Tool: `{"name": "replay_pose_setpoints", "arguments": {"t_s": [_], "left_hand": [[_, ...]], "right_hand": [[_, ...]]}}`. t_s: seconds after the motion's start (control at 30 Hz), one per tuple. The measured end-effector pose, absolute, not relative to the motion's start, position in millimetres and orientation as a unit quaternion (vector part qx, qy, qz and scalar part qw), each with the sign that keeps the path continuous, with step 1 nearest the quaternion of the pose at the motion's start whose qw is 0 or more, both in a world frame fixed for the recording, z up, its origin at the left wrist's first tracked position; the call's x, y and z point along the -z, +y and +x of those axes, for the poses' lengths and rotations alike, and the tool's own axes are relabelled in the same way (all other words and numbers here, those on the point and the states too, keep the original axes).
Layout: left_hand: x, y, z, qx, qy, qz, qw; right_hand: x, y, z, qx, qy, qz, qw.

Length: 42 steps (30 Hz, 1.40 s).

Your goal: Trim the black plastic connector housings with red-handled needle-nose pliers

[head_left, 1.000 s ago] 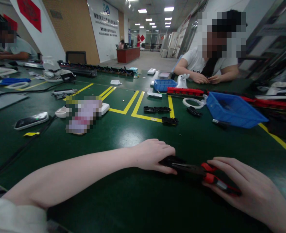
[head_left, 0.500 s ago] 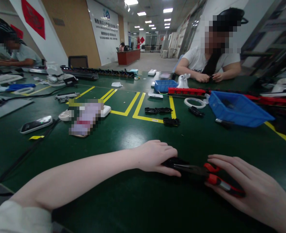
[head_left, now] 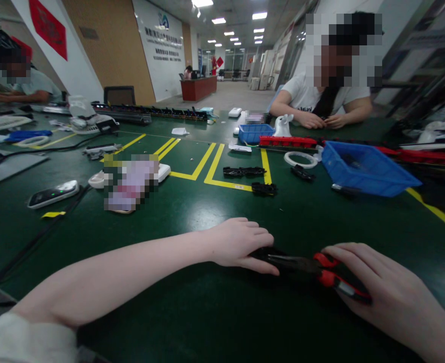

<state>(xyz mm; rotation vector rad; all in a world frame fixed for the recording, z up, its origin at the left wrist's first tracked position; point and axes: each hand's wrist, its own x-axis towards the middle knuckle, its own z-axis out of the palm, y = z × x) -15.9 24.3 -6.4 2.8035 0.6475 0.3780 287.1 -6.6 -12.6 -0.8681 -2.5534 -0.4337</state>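
Observation:
Near the front of the green table, my left hand (head_left: 241, 244) is closed round a small black part (head_left: 262, 253), most of which the fingers cover. My right hand (head_left: 381, 287) grips pliers (head_left: 326, 272) by their red and black handles. The dark jaws of the pliers point left and meet the black part beside my left thumb; I cannot make out exactly what the tips bite on. Further back lie a long black part (head_left: 244, 172), a shorter black part (head_left: 263, 189) and another black piece (head_left: 302, 173).
A blue bin (head_left: 369, 171) stands to the right, with a smaller blue bin (head_left: 255, 133) further back. Nearby lie a white ring (head_left: 300, 160) and a red strip (head_left: 288, 141). At left are a phone (head_left: 131, 186), a white device (head_left: 54, 194) and a black cable (head_left: 33, 244). A co-worker (head_left: 320, 101) sits opposite.
The plier handles look closer together, and my right hand has closed further round them, moving slightly left. My left hand stays almost where it was. The whole view has shifted a little.

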Motion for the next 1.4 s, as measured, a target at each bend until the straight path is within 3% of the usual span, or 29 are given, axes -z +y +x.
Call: {"name": "replay_pose_setpoints", "arguments": {"t_s": [0.6,1.4], "left_hand": [[5,23,-16,-0.134,0.252,0.941,0.179],[5,20,-14,-0.127,0.249,0.953,0.115]], "right_hand": [[14,-5,287,0.128,-0.917,-0.315,0.210],[4,-7,288,0.139,-0.924,-0.302,0.188]]}}
